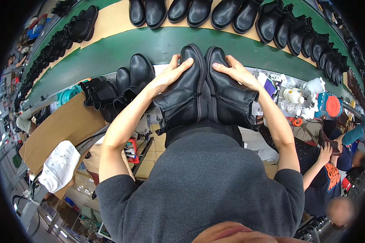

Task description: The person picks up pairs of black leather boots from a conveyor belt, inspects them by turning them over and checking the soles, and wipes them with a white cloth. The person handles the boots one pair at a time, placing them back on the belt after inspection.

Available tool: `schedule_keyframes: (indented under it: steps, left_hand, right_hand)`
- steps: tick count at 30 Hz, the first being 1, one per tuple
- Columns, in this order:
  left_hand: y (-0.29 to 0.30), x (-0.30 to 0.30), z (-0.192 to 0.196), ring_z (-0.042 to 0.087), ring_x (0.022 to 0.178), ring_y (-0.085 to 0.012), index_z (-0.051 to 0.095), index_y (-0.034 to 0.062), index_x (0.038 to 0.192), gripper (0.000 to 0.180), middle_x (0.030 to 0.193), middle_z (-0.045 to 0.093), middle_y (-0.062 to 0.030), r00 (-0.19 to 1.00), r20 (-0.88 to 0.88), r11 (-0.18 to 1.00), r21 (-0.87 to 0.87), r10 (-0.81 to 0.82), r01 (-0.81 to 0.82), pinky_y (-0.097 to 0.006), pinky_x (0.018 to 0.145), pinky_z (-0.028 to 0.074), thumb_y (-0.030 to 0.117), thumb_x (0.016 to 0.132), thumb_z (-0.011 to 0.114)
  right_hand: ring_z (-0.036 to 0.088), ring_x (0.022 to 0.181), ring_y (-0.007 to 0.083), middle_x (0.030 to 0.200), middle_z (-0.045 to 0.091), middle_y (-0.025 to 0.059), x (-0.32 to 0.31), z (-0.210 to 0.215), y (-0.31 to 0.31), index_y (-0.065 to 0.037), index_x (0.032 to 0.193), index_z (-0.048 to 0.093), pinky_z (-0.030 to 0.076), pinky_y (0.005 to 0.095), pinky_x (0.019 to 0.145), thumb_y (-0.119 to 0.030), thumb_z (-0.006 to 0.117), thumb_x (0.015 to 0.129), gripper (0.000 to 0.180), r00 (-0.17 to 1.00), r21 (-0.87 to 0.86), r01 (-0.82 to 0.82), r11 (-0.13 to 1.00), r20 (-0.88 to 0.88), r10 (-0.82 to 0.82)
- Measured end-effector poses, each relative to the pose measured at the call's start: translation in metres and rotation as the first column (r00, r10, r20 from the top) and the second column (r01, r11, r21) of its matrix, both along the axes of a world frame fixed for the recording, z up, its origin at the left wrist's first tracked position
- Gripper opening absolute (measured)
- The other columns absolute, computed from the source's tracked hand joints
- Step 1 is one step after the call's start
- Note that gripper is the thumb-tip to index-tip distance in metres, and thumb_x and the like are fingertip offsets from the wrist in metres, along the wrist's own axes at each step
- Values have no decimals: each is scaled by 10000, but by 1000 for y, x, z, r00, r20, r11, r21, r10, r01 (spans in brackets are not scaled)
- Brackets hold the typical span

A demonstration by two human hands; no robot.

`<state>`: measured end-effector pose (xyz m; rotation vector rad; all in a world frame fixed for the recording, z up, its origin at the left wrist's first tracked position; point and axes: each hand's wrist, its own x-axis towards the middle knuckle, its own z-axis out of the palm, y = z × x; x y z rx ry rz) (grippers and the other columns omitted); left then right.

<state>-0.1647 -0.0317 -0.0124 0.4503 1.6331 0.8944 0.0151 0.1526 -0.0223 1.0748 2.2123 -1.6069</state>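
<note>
Two black ankle boots stand side by side just in front of my body, toes pointing away toward the green conveyor belt (pixel 121 52). My left hand (pixel 172 73) lies flat on the outer side of the left boot (pixel 184 95). On the right boot (pixel 227 97) rests my right hand (pixel 237 73), gripping its upper from the outside. Both boots are pressed together, their elastic side panels and zips facing me.
More black boots (pixel 121 85) stand to my left on the bench edge. Rows of black boots (pixel 198 12) ride tan sheets on the belt beyond. Bottles and a tape roll (pixel 308 95) lie at right. A seated person (pixel 332 170) works at lower right. Cardboard (pixel 56 129) sits at left.
</note>
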Motion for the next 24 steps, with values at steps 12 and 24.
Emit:
schedule_keyframes:
  steps: [12,24]
  left_hand:
    - [12,2,-65,458,1216,-375,14,-94,1404,1187,1320,410,-324,892,-412,953,-295,-185,61,-374,1019,369,479,669,749]
    - [-85,80,106,535,1039,-147,529,-42,1215,555,1131,606,-107,933,-166,946,114,319,-303,-305,905,436,426,918,537]
  right_hand:
    - [613,981,267,1081,613,237,12,-15,31,158,1210,443,466,312,883,-420,822,604,919,988,8,140,990,-67,-140]
    - [610,883,171,1016,627,127,-72,103,-80,72,1144,501,493,289,795,-123,726,775,474,830,-324,-297,898,-553,75]
